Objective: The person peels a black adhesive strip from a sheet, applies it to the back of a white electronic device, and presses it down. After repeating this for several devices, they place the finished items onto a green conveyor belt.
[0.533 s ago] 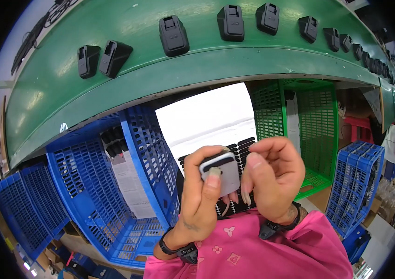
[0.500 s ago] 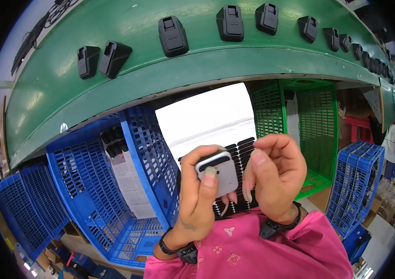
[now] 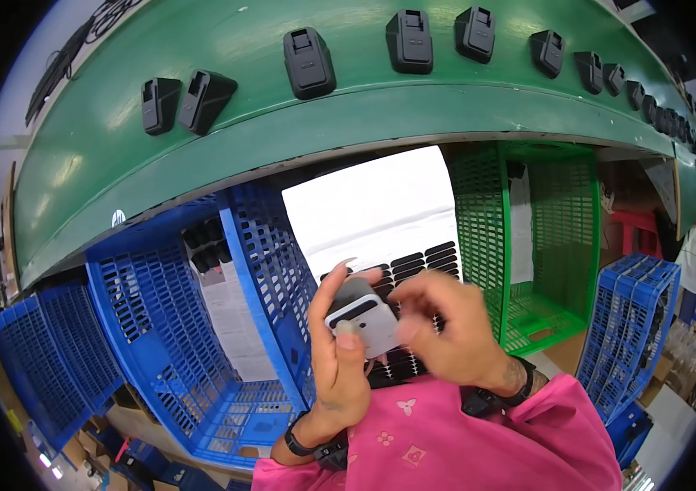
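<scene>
My left hand (image 3: 340, 352) grips a small white plastic device (image 3: 372, 329) with rounded corners, a black strip along its far end and small dark holes in its face. The left thumb presses on that face, and the other fingers wrap behind. At the device's right edge is my right hand (image 3: 458, 327), slightly blurred, with curled fingers and the thumb close to the index finger. Anything between those fingertips is hidden. Beneath both hands lies a white sheet (image 3: 372, 204) bearing rows of black oblong stickers (image 3: 439, 255), partly covered by the hands.
Black charger-like units (image 3: 309, 64) stand in a row along the green bench (image 3: 250, 123). A blue crate (image 3: 274, 311) with dark parts and paper is on the left, a green crate (image 3: 505, 245) on the right. Another blue crate (image 3: 630, 327) stands farther right.
My right hand has moved left and down to the device's edge, its fingers curling in. My left hand has shifted slightly left and lower with the device, which is tilted more.
</scene>
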Demonstrator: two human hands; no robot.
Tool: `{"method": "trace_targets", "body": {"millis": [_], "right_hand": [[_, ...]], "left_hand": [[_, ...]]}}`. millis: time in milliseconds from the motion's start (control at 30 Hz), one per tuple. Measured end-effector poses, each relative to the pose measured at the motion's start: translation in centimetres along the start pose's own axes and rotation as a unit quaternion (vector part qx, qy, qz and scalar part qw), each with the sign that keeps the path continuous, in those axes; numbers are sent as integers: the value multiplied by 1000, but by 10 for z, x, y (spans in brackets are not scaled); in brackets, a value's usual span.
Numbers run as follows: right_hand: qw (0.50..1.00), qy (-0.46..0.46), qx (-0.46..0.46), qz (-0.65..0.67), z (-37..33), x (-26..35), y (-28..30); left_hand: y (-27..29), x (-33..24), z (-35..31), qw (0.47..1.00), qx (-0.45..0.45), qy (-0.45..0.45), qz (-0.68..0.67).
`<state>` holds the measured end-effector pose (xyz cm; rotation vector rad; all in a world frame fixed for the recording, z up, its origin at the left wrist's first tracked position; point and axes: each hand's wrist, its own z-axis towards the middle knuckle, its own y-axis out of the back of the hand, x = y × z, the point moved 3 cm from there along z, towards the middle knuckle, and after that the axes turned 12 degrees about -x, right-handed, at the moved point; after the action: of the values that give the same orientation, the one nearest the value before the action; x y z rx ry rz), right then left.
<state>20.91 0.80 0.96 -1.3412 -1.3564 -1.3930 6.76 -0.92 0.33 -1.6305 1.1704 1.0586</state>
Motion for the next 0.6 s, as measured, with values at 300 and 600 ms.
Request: {"method": "trace_targets", "body": {"millis": [300,600], "right_hand": [[981,-83,174,38,-4,-12,-1],[945,235,-32,-224,13,-5,-31]], "left_hand": [[44,5,-6,979,152,108,77],[53,2,-3,970,48,172,-164]]}}
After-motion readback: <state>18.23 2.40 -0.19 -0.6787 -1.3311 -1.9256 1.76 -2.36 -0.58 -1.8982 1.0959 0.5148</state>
